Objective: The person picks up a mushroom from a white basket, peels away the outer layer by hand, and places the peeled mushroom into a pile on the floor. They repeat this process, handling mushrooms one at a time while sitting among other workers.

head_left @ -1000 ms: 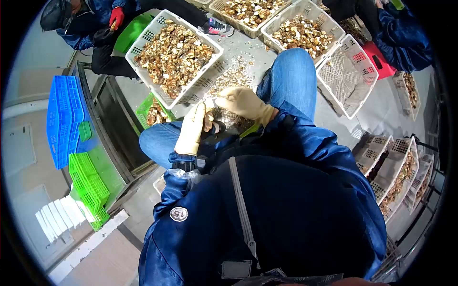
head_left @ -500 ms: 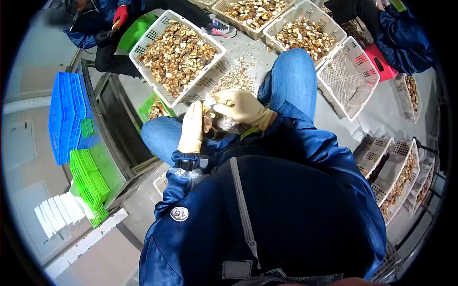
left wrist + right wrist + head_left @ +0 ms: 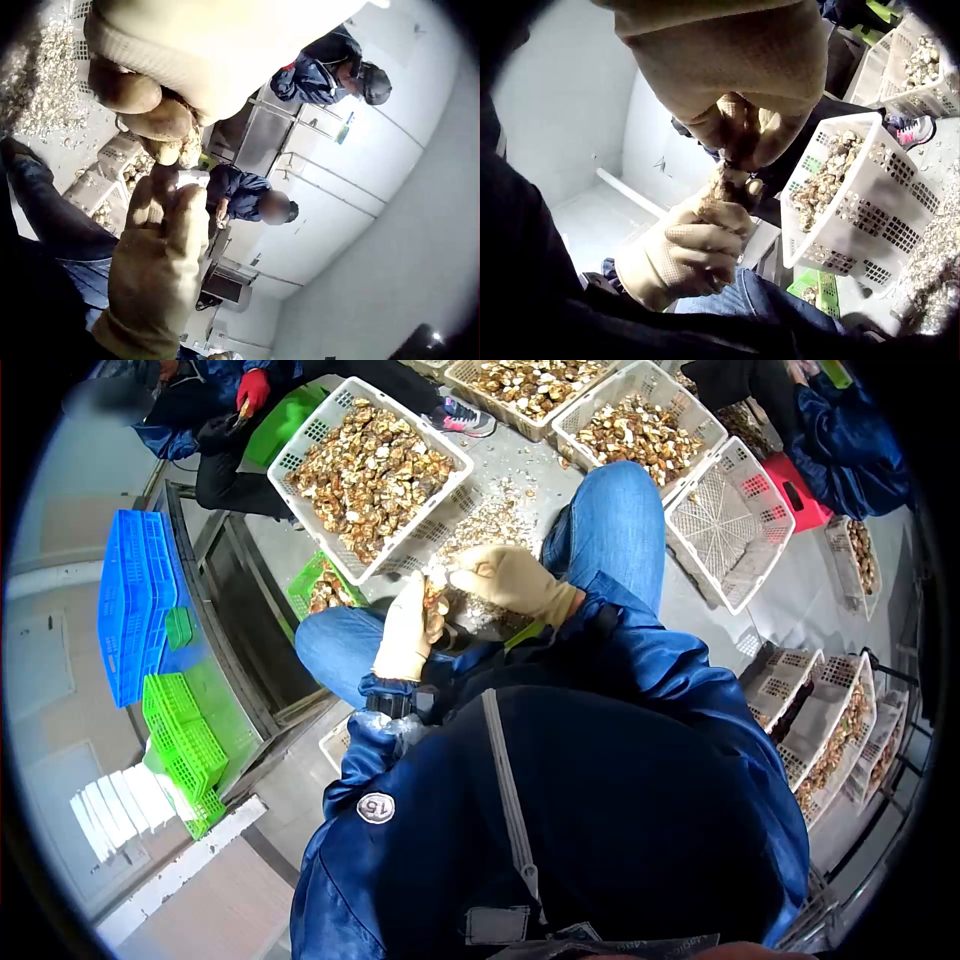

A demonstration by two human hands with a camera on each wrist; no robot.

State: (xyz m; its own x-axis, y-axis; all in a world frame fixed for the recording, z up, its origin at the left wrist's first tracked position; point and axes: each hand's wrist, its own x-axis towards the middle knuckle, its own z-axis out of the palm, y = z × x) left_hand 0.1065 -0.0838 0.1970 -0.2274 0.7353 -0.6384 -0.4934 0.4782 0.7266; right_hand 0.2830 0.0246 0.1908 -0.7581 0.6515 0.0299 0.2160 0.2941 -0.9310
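Observation:
Both hands wear cream work gloves and meet just above the lap. The left hand (image 3: 403, 632) grips a rough brown-and-white oyster (image 3: 724, 182), its fingers curled round the shell in the right wrist view. Against the other end of the oyster, the right hand (image 3: 512, 582) bends its fingers and thumb together. In the left wrist view, a small white piece (image 3: 193, 178) shows between that hand's fingertips, next to the shell. Most of this piece is hidden by the glove, and I cannot tell what it is. The glove fingertips look dark and dirty.
A white crate (image 3: 452, 480) heaped with shells stands ahead on the left, a small green basket (image 3: 300, 592) beside it. Shell fragments (image 3: 490, 525) litter the floor. Another white crate (image 3: 730, 530) is at right. Two other people sit nearby. Blue crates (image 3: 135, 610) are stacked far left.
The left hand's fingers have curled further over the oyster, which showed more below the palm before. The right hand has shifted slightly and stays at the shell.

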